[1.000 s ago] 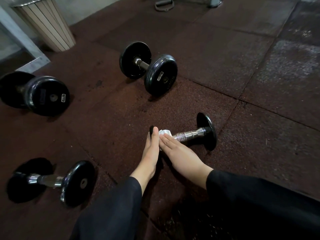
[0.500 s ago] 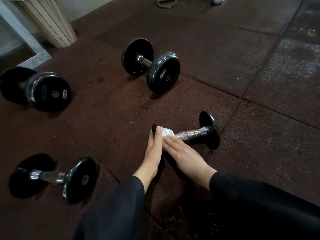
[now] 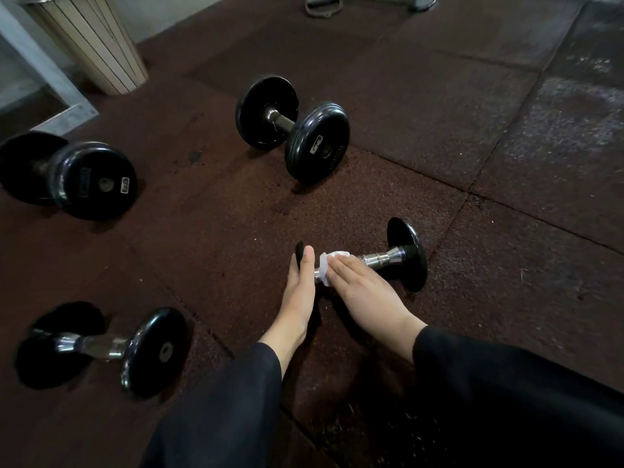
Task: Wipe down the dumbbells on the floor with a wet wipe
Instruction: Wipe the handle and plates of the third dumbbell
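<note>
Dim indoor light; the dark reddish rubber floor [image 3: 388, 184] shows soft shadows, wide-angle bending and blurred edges.

No text could be read. Small pale labels were seen on the end plate of the middle dumbbell [image 3: 317, 148] and on the end plate of the left dumbbell [image 3: 98, 182], but their markings were too blurred to be made out.

A slatted beige bin [image 3: 98, 45] stands at top left beside a pale metal frame [image 3: 44, 82]. A grey cable handle [image 3: 322, 6] lies on the dark rubber floor tiles [image 3: 472, 113] at top.
</note>
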Action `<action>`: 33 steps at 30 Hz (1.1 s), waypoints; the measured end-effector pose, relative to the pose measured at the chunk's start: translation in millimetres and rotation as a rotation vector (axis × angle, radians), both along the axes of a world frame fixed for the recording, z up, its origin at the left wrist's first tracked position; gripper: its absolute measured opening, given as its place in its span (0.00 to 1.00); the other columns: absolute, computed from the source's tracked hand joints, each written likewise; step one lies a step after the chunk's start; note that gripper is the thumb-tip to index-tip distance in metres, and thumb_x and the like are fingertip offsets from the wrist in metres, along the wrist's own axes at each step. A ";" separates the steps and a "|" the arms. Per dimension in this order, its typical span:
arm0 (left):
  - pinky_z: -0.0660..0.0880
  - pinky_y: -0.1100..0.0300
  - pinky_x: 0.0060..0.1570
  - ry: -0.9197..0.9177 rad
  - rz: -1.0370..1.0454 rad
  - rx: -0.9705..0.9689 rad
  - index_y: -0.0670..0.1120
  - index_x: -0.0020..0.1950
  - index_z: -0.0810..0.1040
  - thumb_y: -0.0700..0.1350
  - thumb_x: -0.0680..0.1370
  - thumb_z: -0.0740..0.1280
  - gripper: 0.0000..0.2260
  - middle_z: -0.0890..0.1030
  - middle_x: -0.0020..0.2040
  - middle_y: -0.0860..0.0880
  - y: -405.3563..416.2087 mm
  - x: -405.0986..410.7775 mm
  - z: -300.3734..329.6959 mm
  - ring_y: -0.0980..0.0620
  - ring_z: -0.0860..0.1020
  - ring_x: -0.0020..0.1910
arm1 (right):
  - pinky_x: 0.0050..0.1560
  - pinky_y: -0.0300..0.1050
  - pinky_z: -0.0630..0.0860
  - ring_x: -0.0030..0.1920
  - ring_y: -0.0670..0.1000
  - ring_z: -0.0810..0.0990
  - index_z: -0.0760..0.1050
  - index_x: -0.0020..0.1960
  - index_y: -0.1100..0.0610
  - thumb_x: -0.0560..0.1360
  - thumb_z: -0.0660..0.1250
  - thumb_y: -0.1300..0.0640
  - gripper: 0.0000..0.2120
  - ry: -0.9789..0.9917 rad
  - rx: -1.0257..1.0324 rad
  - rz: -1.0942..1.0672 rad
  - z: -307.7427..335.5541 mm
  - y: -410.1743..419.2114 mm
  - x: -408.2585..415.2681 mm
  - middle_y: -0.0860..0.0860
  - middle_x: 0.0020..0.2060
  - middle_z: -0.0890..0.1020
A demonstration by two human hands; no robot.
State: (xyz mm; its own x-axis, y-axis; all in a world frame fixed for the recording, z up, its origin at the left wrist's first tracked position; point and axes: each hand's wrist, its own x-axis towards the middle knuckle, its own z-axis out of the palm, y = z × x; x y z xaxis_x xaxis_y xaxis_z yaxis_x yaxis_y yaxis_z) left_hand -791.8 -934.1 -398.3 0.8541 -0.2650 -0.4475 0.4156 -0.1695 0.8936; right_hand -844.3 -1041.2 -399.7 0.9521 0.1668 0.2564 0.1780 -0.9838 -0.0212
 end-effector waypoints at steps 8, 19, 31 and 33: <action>0.55 0.57 0.73 0.042 0.008 -0.011 0.53 0.76 0.56 0.64 0.76 0.54 0.31 0.61 0.75 0.53 0.9 -0.6 2.2 0.54 0.60 0.74 | 0.52 0.46 0.71 0.54 0.58 0.76 0.69 0.59 0.57 0.77 0.53 0.68 0.14 0.366 0.063 -0.235 16.2 -31.1 31.9 0.57 0.53 0.78; 0.56 0.58 0.73 0.038 0.016 0.002 0.52 0.76 0.57 0.63 0.77 0.54 0.30 0.62 0.75 0.53 -0.9 0.7 -1.0 0.54 0.61 0.73 | 0.62 0.42 0.66 0.61 0.53 0.70 0.67 0.65 0.59 0.79 0.52 0.64 0.15 0.327 0.161 -0.343 12.6 -30.3 13.7 0.54 0.59 0.75; 0.54 0.56 0.74 0.011 0.035 0.014 0.51 0.76 0.57 0.63 0.77 0.55 0.31 0.60 0.76 0.52 -0.9 -0.4 -4.7 0.54 0.59 0.74 | 0.53 0.53 0.79 0.55 0.61 0.81 0.79 0.53 0.70 0.68 0.50 0.66 0.23 0.217 -0.147 -0.241 -3.6 -19.9 -37.0 0.65 0.54 0.81; 0.54 0.54 0.75 0.020 0.038 0.017 0.51 0.76 0.57 0.64 0.76 0.55 0.32 0.60 0.76 0.52 -1.6 1.0 -4.6 0.54 0.59 0.74 | 0.52 0.51 0.80 0.54 0.62 0.81 0.79 0.52 0.71 0.69 0.50 0.66 0.22 0.253 -0.186 -0.260 -3.4 -17.3 -31.2 0.67 0.52 0.81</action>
